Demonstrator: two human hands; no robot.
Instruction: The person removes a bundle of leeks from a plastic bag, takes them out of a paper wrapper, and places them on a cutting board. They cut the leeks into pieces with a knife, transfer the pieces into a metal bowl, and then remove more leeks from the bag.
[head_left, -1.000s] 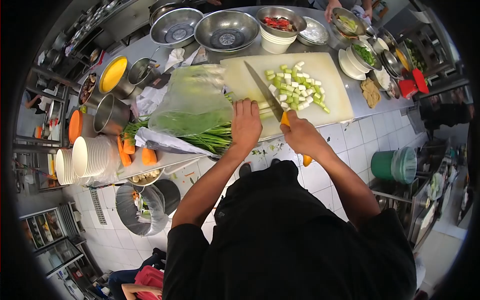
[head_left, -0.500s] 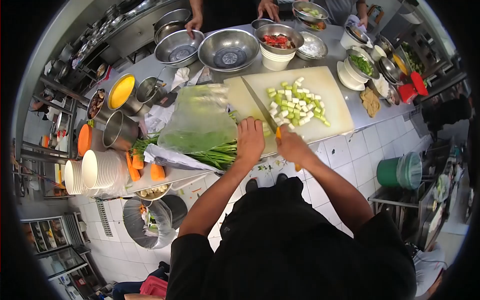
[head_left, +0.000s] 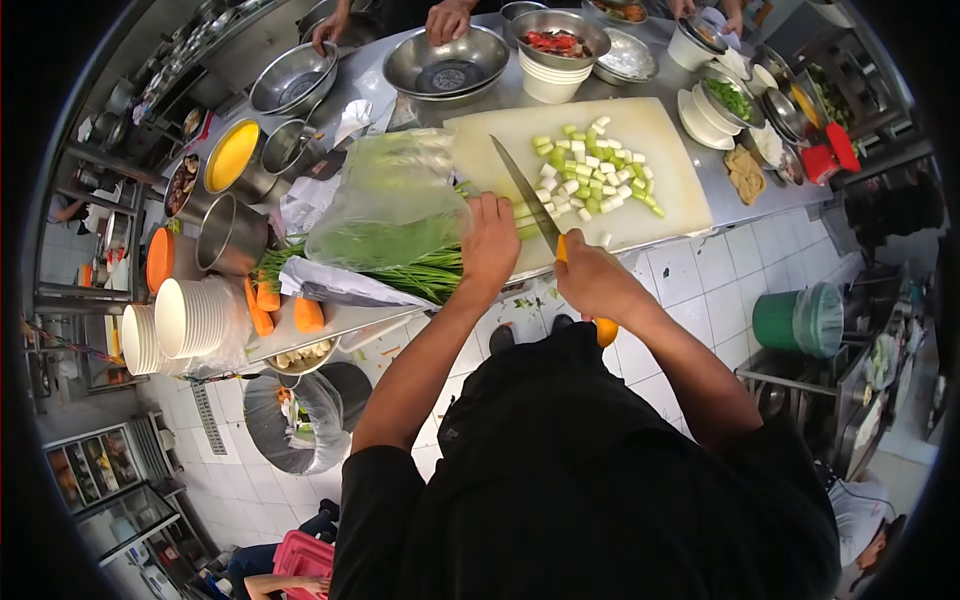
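Observation:
My right hand (head_left: 597, 273) is closed around the orange handle of a long kitchen knife (head_left: 526, 192), its blade slanting up and left over the white cutting board (head_left: 660, 130). My left hand (head_left: 490, 238) is at the board's left front, fingers bent over pale green vegetable sticks (head_left: 524, 213) that it mostly hides. The knife's blade lies just right of these sticks. Beyond the blade, diced pale green and white vegetable pieces (head_left: 597, 170) are spread on the board. Beside my left hand lie long green leafy stalks (head_left: 425, 275) partly under a clear plastic bag (head_left: 385, 215).
Across the table, a co-worker's hands (head_left: 447, 20) touch steel bowls (head_left: 445, 62). A bowl of red pieces (head_left: 555, 42) sits on stacked white containers. At left are a pot of yellow liquid (head_left: 232, 155), carrots (head_left: 308, 314) and paper cups (head_left: 190, 318); below, a lined bin (head_left: 293, 425).
The co-worker has shifted one steel bowl leftward, and another hand has come onto the middle bowl. My view has tilted slightly. My hands keep their holds, the knife's blade still beside the sticks.

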